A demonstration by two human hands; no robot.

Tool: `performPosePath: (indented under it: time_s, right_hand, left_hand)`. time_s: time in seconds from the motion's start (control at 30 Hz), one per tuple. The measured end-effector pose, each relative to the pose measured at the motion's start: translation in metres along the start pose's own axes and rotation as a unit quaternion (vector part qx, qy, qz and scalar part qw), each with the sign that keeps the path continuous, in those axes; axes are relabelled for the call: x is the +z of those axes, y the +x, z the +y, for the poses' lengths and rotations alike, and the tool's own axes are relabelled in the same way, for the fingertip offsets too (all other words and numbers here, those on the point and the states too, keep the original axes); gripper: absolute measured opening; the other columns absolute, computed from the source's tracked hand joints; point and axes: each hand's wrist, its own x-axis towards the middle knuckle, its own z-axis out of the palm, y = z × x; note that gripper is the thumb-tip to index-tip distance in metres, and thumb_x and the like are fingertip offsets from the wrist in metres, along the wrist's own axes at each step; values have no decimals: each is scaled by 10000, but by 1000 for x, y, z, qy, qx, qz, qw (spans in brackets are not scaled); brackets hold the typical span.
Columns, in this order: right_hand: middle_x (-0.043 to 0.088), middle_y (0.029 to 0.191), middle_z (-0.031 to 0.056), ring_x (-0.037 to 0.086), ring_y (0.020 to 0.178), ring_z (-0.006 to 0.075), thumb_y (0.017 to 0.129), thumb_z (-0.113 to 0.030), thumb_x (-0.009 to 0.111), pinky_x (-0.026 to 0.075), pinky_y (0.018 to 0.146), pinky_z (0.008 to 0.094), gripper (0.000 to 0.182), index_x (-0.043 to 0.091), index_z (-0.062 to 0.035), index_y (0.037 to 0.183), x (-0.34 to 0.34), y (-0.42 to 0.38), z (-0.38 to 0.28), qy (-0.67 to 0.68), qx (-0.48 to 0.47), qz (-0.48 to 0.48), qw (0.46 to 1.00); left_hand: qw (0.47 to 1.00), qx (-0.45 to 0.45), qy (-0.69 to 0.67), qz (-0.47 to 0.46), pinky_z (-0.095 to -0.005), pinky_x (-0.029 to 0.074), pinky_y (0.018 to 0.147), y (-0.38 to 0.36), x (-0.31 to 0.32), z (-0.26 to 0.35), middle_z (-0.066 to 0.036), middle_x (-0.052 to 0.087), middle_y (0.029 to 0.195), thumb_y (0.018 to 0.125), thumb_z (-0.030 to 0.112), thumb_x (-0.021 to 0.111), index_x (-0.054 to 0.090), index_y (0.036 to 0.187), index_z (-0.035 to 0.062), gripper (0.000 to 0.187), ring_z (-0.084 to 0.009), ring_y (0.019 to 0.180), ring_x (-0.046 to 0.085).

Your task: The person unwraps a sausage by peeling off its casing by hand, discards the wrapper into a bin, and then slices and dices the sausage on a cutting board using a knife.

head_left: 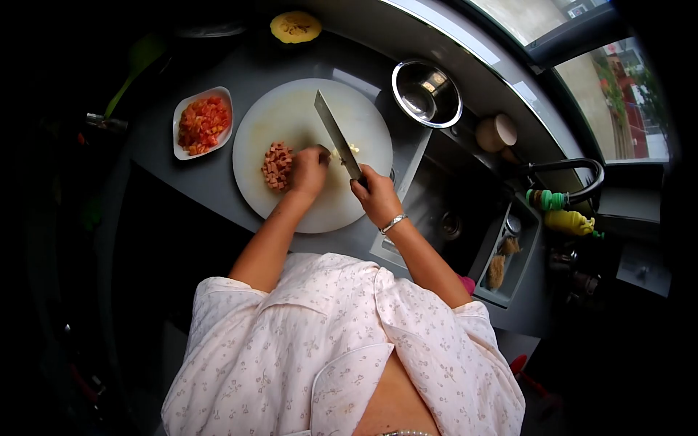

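Note:
A round white cutting board lies on the dark counter. My right hand is wrapped round the handle of a large knife, its blade slanting up and left over the board. Small pale pieces lie beside the blade. My left hand is over the board, left of the knife, with its fingers curled in; it is blurred, and what it holds, if anything, cannot be made out. Against its left side is a pile of diced pink meat.
Left of the board stands a white dish of chopped red pieces. Beyond are a cut yellow squash and a steel bowl. To the right are a sink, a black faucet and a yellow bottle.

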Motion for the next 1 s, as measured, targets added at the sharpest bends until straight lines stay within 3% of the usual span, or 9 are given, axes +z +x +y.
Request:
performPosePath:
  time_s: [0.07, 0.13, 0.27, 0.33, 0.43, 0.63, 0.87, 0.9, 1.0]
  right_hand:
    - [552, 637, 124, 495, 540, 178, 906, -123, 624, 449, 565, 315, 246, 598, -11, 1124, -4, -2, -2, -5, -14, 9, 1000]
    - [644, 788, 231, 619, 741, 413, 877, -137, 589, 499, 699, 429, 321, 583, -23, 1176, -7, -4, -6, -6, 18, -25, 1000]
    - [649, 801, 230, 620, 761, 417, 882, -151, 589, 496, 706, 442, 289, 584, -19, 1139, -2, -5, -10, -24, 31, -49, 998]
    - [593, 673, 167, 538, 572, 307, 900, -129, 613, 472, 610, 363, 241, 590, -4, 1105, 5, -2, -6, -57, 4, -47, 997]
    - [656, 817, 229, 622, 792, 424, 892, -166, 577, 492, 721, 472, 218, 575, -16, 1051, 12, 1, -6, -105, 25, -64, 992]
    - [657, 826, 231, 628, 781, 415, 884, -145, 591, 497, 716, 454, 259, 579, -20, 1110, 1, -1, -9, -24, 23, -50, 998]
    - [672, 863, 228, 648, 812, 403, 883, -157, 595, 513, 746, 446, 330, 581, -31, 1187, -23, 2, 4, -81, 34, 12, 996]
    - [638, 743, 206, 624, 667, 365, 892, -153, 606, 488, 640, 402, 256, 594, -21, 1112, -19, 4, 17, -87, 1, 51, 995]
    - [639, 747, 212, 626, 673, 368, 894, -154, 604, 490, 646, 404, 258, 597, -21, 1115, -13, 7, 25, -103, -9, 56, 993]
  left_hand:
    - [998, -44, -47, 18, -378, 540, 743, -3, -4, 0, -168, 706, 828, 809, 62, 666, 722, 915, 32, 123, -326, 798, 693]
    - [999, -32, -29, 25, -376, 540, 740, -3, -12, -2, -166, 707, 829, 811, 60, 668, 719, 920, 29, 124, -318, 791, 694]
    - [999, -20, -34, 32, -416, 524, 764, 0, -17, -10, -172, 694, 885, 820, 55, 651, 687, 912, 16, 106, -359, 851, 659]
    - [999, -4, -32, 36, -417, 521, 773, 0, -21, -6, -171, 691, 887, 821, 55, 650, 679, 912, 13, 104, -359, 860, 657]
    - [999, 4, -34, 36, -425, 517, 784, -2, -24, 6, -169, 685, 896, 818, 54, 645, 660, 921, 7, 114, -361, 868, 652]
    - [999, -2, -15, 30, -390, 512, 790, -3, -11, -4, -159, 656, 950, 813, 29, 639, 648, 1061, 7, 250, -310, 864, 642]
    - [1000, -2, -3, 5, -358, 494, 845, 4, 17, -18, -169, 547, 1092, 803, 33, 629, 598, 1184, -29, 388, -282, 916, 592]
    - [1000, -15, -12, -3, -373, 489, 871, 6, 21, -15, -180, 552, 1093, 801, 30, 622, 599, 1176, -20, 379, -314, 945, 589]
    - [1000, 2, 8, -18, -402, 479, 903, 11, 28, -3, -201, 550, 1124, 799, 27, 616, 600, 1155, -14, 359, -363, 1000, 578]
